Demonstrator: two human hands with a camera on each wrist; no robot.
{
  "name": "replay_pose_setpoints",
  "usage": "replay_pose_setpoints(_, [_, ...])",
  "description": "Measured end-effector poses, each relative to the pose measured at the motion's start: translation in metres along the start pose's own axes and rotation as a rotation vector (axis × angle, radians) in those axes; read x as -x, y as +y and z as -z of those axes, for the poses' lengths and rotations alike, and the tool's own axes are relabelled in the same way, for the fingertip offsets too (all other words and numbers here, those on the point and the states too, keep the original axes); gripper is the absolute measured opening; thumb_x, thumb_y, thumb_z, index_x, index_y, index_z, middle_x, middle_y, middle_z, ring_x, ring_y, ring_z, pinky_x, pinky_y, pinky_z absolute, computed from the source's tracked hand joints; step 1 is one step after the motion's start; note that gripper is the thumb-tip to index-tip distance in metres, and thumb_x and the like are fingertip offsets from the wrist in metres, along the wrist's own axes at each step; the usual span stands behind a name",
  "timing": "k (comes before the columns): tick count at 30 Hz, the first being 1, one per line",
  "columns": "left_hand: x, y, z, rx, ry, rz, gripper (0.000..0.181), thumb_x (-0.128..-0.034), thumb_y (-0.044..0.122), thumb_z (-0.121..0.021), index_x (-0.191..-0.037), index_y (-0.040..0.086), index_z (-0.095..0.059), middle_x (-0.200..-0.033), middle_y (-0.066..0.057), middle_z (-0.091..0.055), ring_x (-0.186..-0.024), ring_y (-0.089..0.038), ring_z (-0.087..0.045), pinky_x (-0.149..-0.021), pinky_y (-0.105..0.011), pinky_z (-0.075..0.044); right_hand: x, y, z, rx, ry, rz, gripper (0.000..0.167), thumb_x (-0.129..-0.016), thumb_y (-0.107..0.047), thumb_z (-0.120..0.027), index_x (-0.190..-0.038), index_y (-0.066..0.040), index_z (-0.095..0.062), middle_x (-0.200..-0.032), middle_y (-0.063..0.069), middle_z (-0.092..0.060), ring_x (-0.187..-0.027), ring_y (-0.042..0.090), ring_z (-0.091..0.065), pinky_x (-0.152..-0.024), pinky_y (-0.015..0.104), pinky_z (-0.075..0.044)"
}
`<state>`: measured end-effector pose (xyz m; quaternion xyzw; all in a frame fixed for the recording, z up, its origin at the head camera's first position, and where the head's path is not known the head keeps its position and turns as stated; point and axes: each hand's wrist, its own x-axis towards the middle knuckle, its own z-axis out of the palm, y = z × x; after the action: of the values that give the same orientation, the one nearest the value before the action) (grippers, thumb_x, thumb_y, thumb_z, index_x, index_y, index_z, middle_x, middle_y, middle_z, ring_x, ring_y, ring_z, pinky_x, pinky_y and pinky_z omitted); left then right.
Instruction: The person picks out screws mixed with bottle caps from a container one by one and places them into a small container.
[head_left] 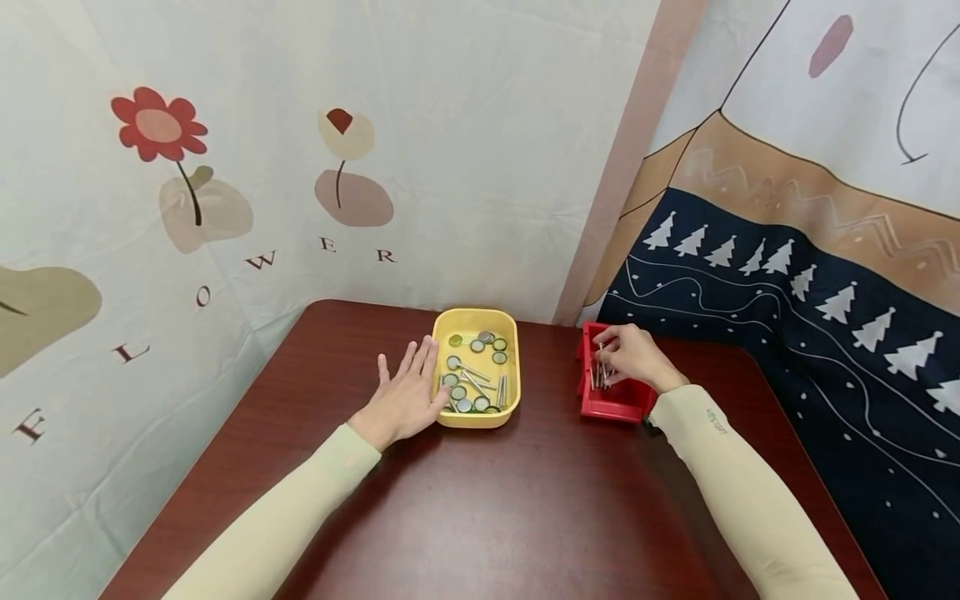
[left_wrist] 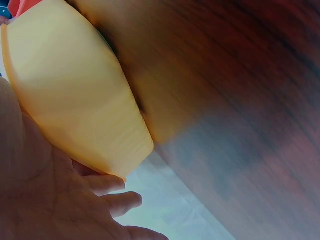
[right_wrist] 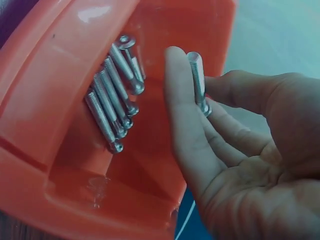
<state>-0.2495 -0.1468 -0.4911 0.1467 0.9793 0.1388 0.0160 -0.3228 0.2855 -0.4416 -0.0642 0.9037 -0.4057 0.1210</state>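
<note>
A single bolt (right_wrist: 198,80) is pinched between the thumb and index finger of the right hand (head_left: 636,357), which is held over the red bin (head_left: 617,410); how high the bolt is raised above the bin's floor cannot be told. Inside the bin, several silver bolts (right_wrist: 107,97) are laid side by side in a slanting row close to one wall, with their round heads turned mostly the same way.

The left hand (head_left: 405,402) is placed against the left side of the yellow tray (head_left: 476,422). Nothing is grasped by it: its fingers are left straight and spread, and its thumb is set at the tray's rim. In the left wrist view, the palm is seen close along the tray's outer wall.

In the tray, round caps (head_left: 499,357) are scattered at the far end and along the near half, some of them overlapped. Long thin bolts (head_left: 474,385) are strewn among the near caps, a few lined up by the right wall.

Both containers are stood on the dark red-brown desk (head_left: 495,517), the bin well apart to the right of the tray. Behind, the desk is backed by a pale cloth (head_left: 480,167) printed with flowers and letters; at the right, a dark blue cloth (head_left: 817,400) is patterned with white trees.
</note>
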Motion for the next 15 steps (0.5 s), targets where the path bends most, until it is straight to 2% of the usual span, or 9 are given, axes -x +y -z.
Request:
replay_pose_setpoints(7, [0.0006, 0.0005, 0.0001, -0.005, -0.004, 0.001, 0.088, -0.1212, 0.050, -0.042, -0.187, 0.002, -0.008, -0.198, -0.017, -0.006, -0.185, -0.046, -0.011, -0.136, -0.092, -0.005, -0.0070, -0.0023, -0.0037, 0.025, -0.014, -0.028, 0.041, -0.113, -0.002, -0.067, -0.151, 0.013, -0.064, -0.126, 0.036, -0.078, -0.092, 0.032, -0.089, -0.079, 0.046, -0.074])
replay_pose_setpoints(11, [-0.0001, 0.0004, -0.0008, -0.004, 0.004, -0.003, 0.089, -0.1208, 0.050, -0.043, -0.187, 0.001, -0.010, -0.198, -0.017, -0.008, -0.184, -0.047, -0.012, -0.136, -0.092, -0.005, -0.0068, -0.0027, -0.0029, 0.042, 0.017, -0.025, 0.040, -0.113, -0.002, -0.068, -0.151, 0.012, -0.065, -0.126, 0.036, -0.080, -0.095, 0.036, -0.090, -0.083, 0.047, -0.073])
replay_pose_setpoints(15, [-0.0002, 0.0000, -0.0008, -0.001, 0.009, -0.003, 0.089, -0.1206, 0.050, -0.044, -0.187, 0.000, -0.010, -0.198, -0.018, -0.008, -0.184, -0.048, -0.013, -0.135, -0.092, -0.004, -0.0041, -0.0023, -0.0022, 0.098, 0.071, 0.013, 0.038, -0.114, -0.007, -0.068, -0.149, 0.008, -0.069, -0.125, 0.033, -0.081, -0.094, 0.034, -0.089, -0.087, 0.047, -0.074])
